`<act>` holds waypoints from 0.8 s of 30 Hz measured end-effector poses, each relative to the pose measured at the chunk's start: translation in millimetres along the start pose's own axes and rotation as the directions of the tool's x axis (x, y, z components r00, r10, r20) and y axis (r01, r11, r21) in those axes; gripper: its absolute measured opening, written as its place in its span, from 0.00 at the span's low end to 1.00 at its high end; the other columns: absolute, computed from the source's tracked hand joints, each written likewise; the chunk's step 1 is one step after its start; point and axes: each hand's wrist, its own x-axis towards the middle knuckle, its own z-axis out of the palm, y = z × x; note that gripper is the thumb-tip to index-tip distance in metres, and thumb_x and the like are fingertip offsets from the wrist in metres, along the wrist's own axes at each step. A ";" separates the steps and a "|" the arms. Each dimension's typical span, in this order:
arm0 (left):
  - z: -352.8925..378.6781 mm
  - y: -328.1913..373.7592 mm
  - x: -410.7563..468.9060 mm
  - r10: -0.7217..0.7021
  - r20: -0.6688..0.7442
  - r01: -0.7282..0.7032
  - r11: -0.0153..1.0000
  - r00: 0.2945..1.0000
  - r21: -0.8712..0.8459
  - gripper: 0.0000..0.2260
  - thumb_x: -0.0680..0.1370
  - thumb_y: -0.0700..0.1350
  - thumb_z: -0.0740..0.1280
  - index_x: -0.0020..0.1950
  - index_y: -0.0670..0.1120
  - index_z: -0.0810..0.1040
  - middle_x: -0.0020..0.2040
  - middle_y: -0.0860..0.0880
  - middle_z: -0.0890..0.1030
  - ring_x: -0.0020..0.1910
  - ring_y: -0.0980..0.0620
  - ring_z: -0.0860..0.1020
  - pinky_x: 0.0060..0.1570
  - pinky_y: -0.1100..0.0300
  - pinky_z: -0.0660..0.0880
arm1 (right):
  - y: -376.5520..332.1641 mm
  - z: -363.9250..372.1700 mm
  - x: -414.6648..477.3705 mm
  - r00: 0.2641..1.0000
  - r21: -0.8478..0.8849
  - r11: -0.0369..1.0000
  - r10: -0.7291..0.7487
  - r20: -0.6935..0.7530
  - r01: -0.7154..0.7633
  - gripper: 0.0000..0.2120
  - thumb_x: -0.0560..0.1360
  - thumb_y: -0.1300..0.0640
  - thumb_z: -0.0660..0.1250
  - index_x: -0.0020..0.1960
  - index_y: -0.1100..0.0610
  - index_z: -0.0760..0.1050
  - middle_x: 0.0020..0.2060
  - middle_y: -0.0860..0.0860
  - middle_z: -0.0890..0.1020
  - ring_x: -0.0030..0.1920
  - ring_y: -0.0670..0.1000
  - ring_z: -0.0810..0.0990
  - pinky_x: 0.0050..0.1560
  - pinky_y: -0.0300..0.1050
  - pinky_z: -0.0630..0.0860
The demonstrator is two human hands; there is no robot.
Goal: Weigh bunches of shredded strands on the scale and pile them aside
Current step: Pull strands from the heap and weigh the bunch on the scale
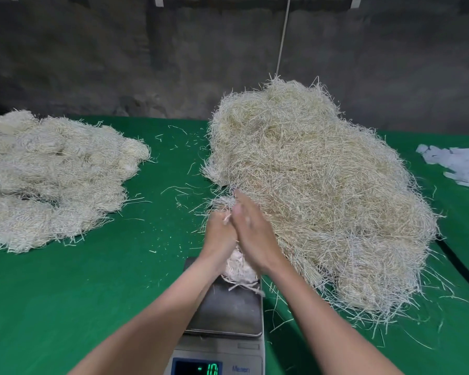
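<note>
While the left hand [218, 234] gripped the bunch [240, 269] over the scale [228, 309], the right hand [255, 231] pressed flat-fingered against it, hiding its middle. The scale's display [198, 368] was cut off; the pile [52, 177] lay left

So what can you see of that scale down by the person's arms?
The scale is a small grey electronic one with a flat, dull metal pan on top. Its front display shows green digits, roughly -10; the blue lettering beside it is unreadable. It sits on the green cloth, left of the loose pile. A held bunch of strands hangs over its far end; a few seem to touch the pan.
</note>
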 end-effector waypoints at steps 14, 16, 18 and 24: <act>-6.3 2.1 12.2 -0.421 -0.090 0.318 0.794 0.903 -0.518 0.16 0.79 0.53 0.63 0.38 0.42 0.77 0.27 0.52 0.79 0.26 0.55 0.79 0.28 0.68 0.74 | 8.0 28.8 -28.6 0.931 -0.218 0.965 -0.210 -0.297 0.148 0.15 0.79 0.47 0.52 0.34 0.47 0.62 0.26 0.43 0.66 0.28 0.45 0.63 0.31 0.42 0.60; -2.3 -0.7 1.0 -0.431 -0.113 0.343 0.829 0.895 -0.442 0.18 0.80 0.52 0.62 0.34 0.42 0.74 0.24 0.49 0.76 0.21 0.56 0.75 0.22 0.69 0.68 | 13.9 28.5 -20.4 0.937 -0.315 0.941 -0.216 -0.276 0.124 0.14 0.80 0.50 0.54 0.35 0.48 0.62 0.24 0.43 0.64 0.24 0.45 0.63 0.26 0.38 0.57; 8.1 -13.2 -10.4 -0.391 -0.117 0.341 0.889 0.913 -0.305 0.23 0.79 0.59 0.60 0.49 0.39 0.78 0.42 0.43 0.81 0.40 0.51 0.82 0.43 0.62 0.77 | 22.5 9.3 -2.1 0.955 -0.280 0.958 -0.033 -0.294 -0.053 0.12 0.81 0.59 0.56 0.38 0.56 0.69 0.28 0.45 0.72 0.27 0.45 0.68 0.27 0.41 0.65; -5.0 -5.9 8.5 -0.308 -0.124 0.265 0.924 0.943 -0.277 0.15 0.83 0.45 0.57 0.36 0.47 0.70 0.18 0.56 0.73 0.17 0.64 0.72 0.18 0.72 0.68 | 9.5 46.2 -22.9 0.941 -0.263 0.959 0.010 -0.338 -0.104 0.14 0.80 0.52 0.52 0.36 0.53 0.64 0.26 0.51 0.70 0.28 0.53 0.66 0.31 0.46 0.58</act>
